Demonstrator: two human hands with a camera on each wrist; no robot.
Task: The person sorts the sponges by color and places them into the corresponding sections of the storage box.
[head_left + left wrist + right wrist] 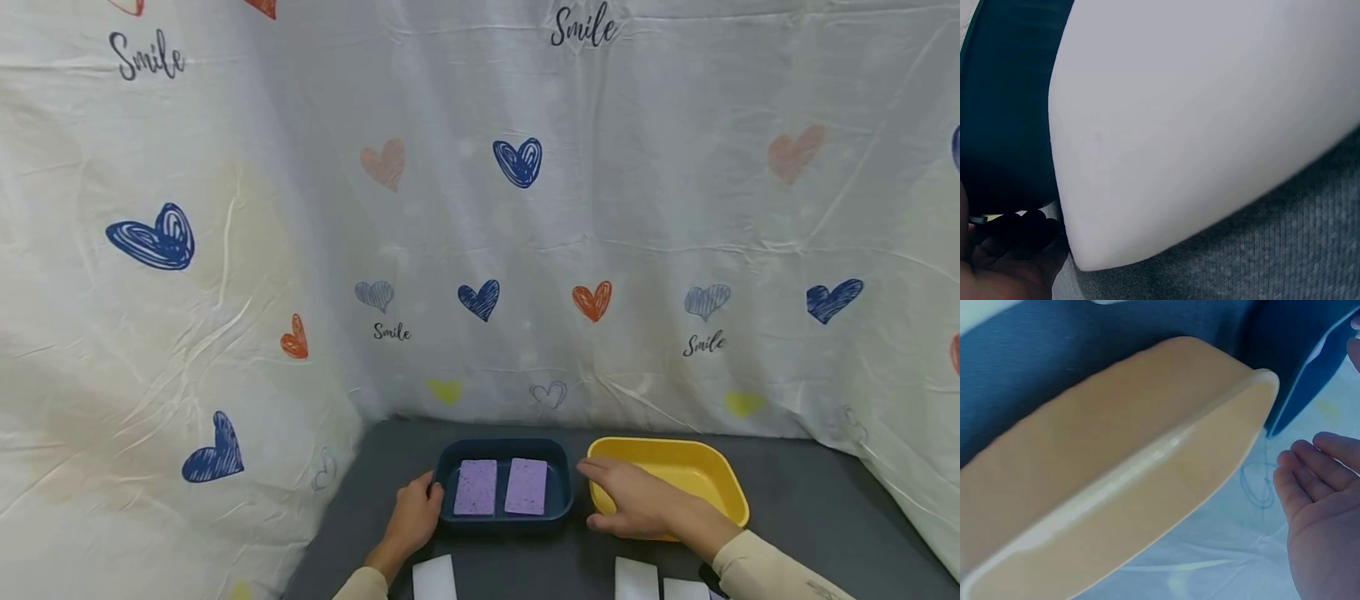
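Observation:
A dark blue tray (502, 522) stands at the back of the table. Two purple speckled, sponge-like rectangles (476, 487) lie side by side in it. At the tray's left end is my left hand (414, 512), thumb by the rim and fingers along the outer wall. In the left wrist view its fingertips show dark, right at the tray's end. My right hand (633, 498) reaches over the near left part of a yellow tray (693, 471). Its fingers are extended toward the blue tray's right end, and in the right wrist view nothing lies in its palm.
White rectangular pieces (435, 577) (636, 578) lie along the near side of the dark grey table (540, 560). One large white piece (1197, 112) fills much of the left wrist view. Behind the table hangs a white curtain (645, 200) with printed hearts.

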